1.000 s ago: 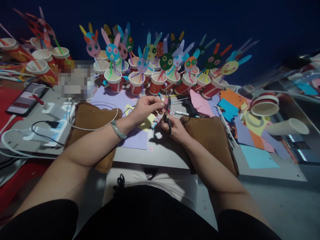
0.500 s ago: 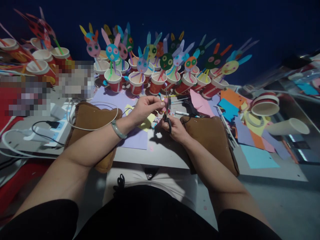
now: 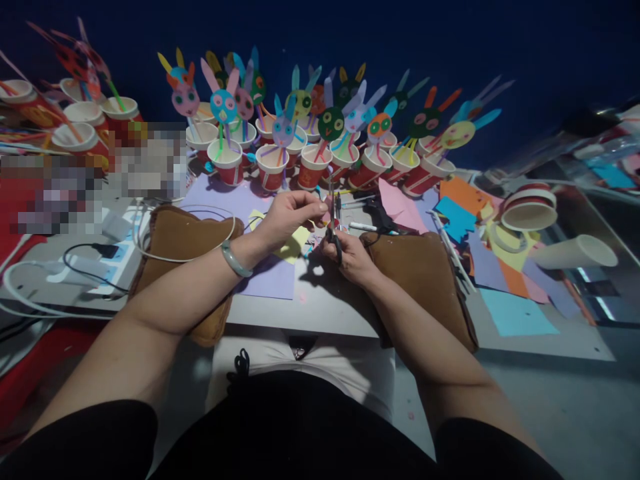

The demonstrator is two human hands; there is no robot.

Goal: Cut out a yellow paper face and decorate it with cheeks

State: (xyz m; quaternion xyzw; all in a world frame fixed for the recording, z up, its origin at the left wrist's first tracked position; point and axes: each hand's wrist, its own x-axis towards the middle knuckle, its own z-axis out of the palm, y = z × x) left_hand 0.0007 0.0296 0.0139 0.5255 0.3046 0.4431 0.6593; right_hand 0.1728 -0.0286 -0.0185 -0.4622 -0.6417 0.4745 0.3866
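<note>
Black-handled scissors (image 3: 333, 230) are gripped in my right hand (image 3: 351, 258), blades pointing away from me. My left hand (image 3: 296, 217) is closed in a pinch on a small pink piece of paper (image 3: 327, 202), which sits right beside the blades. Whether the blades are touching the paper is too small to tell. Under my hands lie a yellow paper sheet (image 3: 293, 248), tiny coloured scraps and a purple sheet (image 3: 265, 280). A white marker (image 3: 373, 228) rests to the right of the scissors.
Red paper cups (image 3: 273, 167) with paper rabbit heads stand in rows at the back. Brown cushions (image 3: 420, 287) lie under both forearms. Coloured paper (image 3: 517, 312) and a stack of cups (image 3: 530, 208) are at right. A power strip (image 3: 117, 267) with cables is at left.
My hands stay in nearly the same place. The pink paper and the scissors have shifted very slightly against each other; the rest looks the same.
</note>
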